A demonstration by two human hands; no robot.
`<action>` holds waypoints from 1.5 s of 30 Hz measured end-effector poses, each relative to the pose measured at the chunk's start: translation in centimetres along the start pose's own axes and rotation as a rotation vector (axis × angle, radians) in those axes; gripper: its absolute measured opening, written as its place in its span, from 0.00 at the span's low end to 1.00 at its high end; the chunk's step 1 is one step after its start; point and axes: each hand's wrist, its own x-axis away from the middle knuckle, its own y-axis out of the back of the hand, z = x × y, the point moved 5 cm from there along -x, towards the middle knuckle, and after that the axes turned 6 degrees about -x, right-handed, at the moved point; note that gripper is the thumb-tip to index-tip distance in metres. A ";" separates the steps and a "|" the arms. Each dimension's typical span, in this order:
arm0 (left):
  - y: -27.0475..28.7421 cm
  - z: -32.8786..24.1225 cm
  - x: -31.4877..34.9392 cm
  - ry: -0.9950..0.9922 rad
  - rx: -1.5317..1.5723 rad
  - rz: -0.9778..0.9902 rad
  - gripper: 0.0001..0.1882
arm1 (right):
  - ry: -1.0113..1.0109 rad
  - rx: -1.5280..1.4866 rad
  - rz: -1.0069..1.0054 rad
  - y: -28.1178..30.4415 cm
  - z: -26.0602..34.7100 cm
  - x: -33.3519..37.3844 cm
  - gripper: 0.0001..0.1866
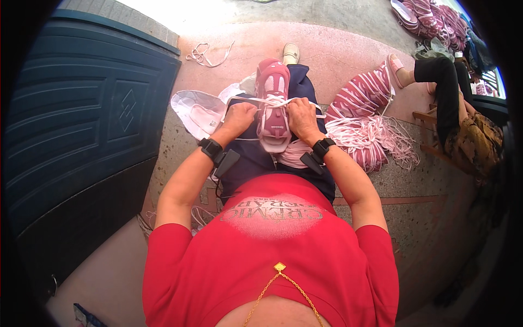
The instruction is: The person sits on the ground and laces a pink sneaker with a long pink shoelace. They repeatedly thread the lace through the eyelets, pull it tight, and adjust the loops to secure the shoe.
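Note:
A pink shoe upper (274, 132) lies along my lap, its toe opening toward me and its white lace (271, 100) stretched across the top. My left hand (239, 119) is closed on the lace at the left side of the upper. On the opposite side my right hand (304, 116) pinches the lace close to the eyelets. Both hands are above my dark blue trousers. Beside my left hand rests a white and pale pink shoe piece (199, 115).
Pink shoe uppers (359, 98) with white laces are stacked at my right, above a bundle of loose laces (376, 139). Another person's legs (444, 76) and a wooden stool (430, 122) are farther right. A dark blue door (103, 103) stands left. A loose lace (204, 56) lies ahead.

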 end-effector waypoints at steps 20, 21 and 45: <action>-0.6 -5.5 3.3 -0.235 -0.657 -0.328 0.13 | -0.051 0.279 0.177 1.1 2.3 1.2 0.15; -0.5 -5.8 3.6 -0.220 -0.666 -0.296 0.12 | -0.054 0.297 0.224 0.8 2.2 1.2 0.15; 4.5 -8.4 1.0 -0.436 0.089 -0.348 0.02 | 0.047 -0.205 0.036 1.2 1.0 0.9 0.04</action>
